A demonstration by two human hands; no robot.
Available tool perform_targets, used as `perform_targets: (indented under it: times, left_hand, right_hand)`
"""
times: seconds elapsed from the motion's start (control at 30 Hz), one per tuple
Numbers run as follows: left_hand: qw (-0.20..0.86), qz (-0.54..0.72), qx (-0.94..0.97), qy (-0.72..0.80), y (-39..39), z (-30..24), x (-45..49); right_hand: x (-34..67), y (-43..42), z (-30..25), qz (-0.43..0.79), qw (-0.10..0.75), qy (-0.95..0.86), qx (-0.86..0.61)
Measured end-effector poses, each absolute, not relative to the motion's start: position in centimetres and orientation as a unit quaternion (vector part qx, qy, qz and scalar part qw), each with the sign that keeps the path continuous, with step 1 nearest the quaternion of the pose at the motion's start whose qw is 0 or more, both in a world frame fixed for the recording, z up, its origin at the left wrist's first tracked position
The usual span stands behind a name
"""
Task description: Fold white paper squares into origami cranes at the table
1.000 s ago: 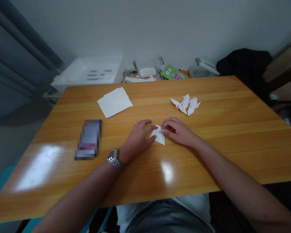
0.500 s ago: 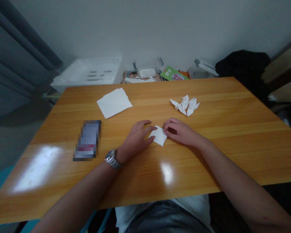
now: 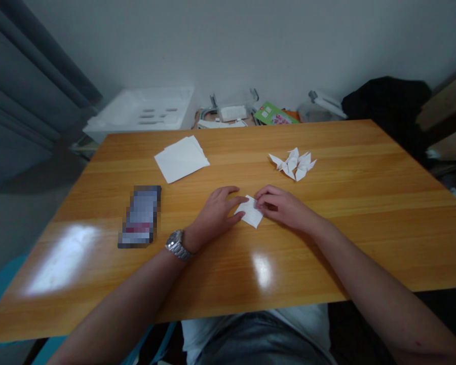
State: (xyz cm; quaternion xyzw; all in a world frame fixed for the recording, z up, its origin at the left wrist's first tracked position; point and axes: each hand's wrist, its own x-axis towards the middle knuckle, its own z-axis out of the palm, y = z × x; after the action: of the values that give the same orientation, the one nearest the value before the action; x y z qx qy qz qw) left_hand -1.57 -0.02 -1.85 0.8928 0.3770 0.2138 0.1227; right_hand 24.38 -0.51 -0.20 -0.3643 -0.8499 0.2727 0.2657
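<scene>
A small folded square of white paper (image 3: pixel 253 214) lies on the wooden table between my two hands, one corner pointing toward me. My left hand (image 3: pixel 219 210), with a metal watch (image 3: pixel 177 245) on its wrist, has its fingers apart; index finger and thumb touch the paper's left side. At the opposite edge, the fingertips of my right hand (image 3: pixel 279 204) are pinched together on the paper. Behind the right hand sits a cluster of folded white paper figures (image 3: pixel 294 163) with pointed tips.
Toward the back left lies a stack of white paper sheets (image 3: pixel 182 159). A phone (image 3: pixel 141 217) with a blurred screen rests left of my left hand. Beyond the far edge of the table (image 3: pixel 365 213) are a white tray (image 3: pixel 137 109), a green booklet (image 3: pixel 273 114) and a black cloth-like item (image 3: pixel 385 101).
The whole view has shifted slightly. Both hands stay at the folded paper in nearly the same pose; the right fingertips sit a little further over its edge.
</scene>
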Motion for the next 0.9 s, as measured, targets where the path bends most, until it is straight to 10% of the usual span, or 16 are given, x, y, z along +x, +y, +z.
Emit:
perform_targets:
  times: [0.9]
  left_hand:
    - [0.168, 0.186, 0.924, 0.29, 0.1, -0.7, -1.2]
  right_hand:
    - [24.9, -0.8, 0.2, 0.363, 0.238, -0.838, -0.332]
